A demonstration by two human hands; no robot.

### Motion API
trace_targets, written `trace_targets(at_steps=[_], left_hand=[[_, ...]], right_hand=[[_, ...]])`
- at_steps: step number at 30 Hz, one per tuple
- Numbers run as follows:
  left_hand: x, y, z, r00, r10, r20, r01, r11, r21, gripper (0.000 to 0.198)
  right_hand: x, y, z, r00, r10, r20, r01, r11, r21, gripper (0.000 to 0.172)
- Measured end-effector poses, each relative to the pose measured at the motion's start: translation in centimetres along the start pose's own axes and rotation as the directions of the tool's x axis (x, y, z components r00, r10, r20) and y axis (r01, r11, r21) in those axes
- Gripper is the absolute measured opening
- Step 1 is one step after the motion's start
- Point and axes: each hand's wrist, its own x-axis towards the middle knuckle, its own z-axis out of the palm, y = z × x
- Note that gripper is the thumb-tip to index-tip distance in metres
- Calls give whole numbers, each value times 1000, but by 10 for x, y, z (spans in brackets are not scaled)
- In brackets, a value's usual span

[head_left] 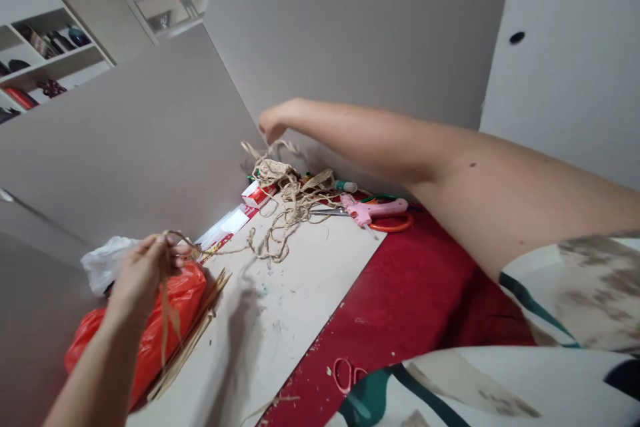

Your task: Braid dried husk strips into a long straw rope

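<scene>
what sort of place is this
Likely a small craft corner, perhaps in a home, though I can't be sure. Loose twisted cord lies heaped by a pink glue gun, and open shelves of assorted items stand beyond the grey panels.

Looks rough, fibrous and matt along the tan twisted cord (296,207); similarly dry and dull over the bundle of thin straw-coloured stalks (189,353). Shines with creased highlights on the bright red thin-plastic bag (186,297); turns translucent, yet just as crinkled, on the whitish plastic bag (107,260). Reads as smooth moulded plastic on the pink glue gun (361,211), and as grey metal on the long blades of the orange-handled scissors (393,225). Suggests printed card on the small red-and-white box (257,195). Appears dull, smudged and specked on the pale flat board (300,293), cloth-like on the deep red covering (400,280), and smooth and matt on the tall grey panel (360,27).
</scene>
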Motion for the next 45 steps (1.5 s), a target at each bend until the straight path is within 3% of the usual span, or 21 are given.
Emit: trace_targets(at_steps=[4, 5, 7, 8, 9, 11, 16, 21, 27, 31, 35, 38, 41, 45], left_hand=[[4, -58, 29, 994, -71, 85, 85, 981, -174, 31], [6, -71, 32, 992, -83, 99, 102, 974, -203, 31], [8, -91, 38, 989, -101, 109, 125, 961, -248, 30], [9, -99, 41, 989, -103, 107, 128, 956, -263, 29], [11, -104, 45, 991, -96, 94, 119, 953, -279, 29], [16, -112, 54, 996, -60, 59, 76, 946, -316, 28], [32, -131, 76, 998, -16, -68, -13, 914, -406, 28], [37, -165, 87, 979, -59, -197, -37, 892, -451, 28], [35, -181, 87, 956, -119, -268, -25, 878, -479, 22], [37, -176, 88, 940, -173, -295, -10, 848, -530, 18], [39, -175, 86, 927, -256, -275, 35, 787, -616, 11], [43, -177, 80, 921, -318, -225, 91, 737, -670, 9], [46, -177, 77, 927, -332, -172, 126, 711, -692, 9], [46, -178, 78, 960, -265, -95, 126, 707, -696, 11]], right_hand=[[-40, -10, 56, 955, -132, 265, 155, 986, -66, 30], [-50, -16, 70, 920, -190, 344, 216, 976, -40, 29], [-69, -28, 99, 789, -341, 511, 348, 934, 87, 27], [-75, -34, 113, 760, -352, 547, 355, 929, 104, 25], [-81, -41, 127, 753, -332, 569, 347, 934, 87, 25], [-85, -53, 157, 784, -241, 572, 285, 959, 14, 29], [-73, -77, 232, 824, -132, 551, 218, 971, -93, 40], [-74, -70, 285, 847, -116, 518, 165, 985, -49, 20], [-81, -55, 293, 912, -212, 352, 151, 969, 194, 13], [-88, -67, 285, 909, -306, 283, 193, 911, 365, 6], [-100, -79, 277, 842, -466, 271, 182, 719, 671, 9], [-103, -80, 273, 777, -526, 344, 29, 577, 817, 13], [-101, -78, 270, 730, -526, 435, -83, 564, 821, 14], [-99, -77, 267, 654, -595, 467, -83, 557, 826, 12]])
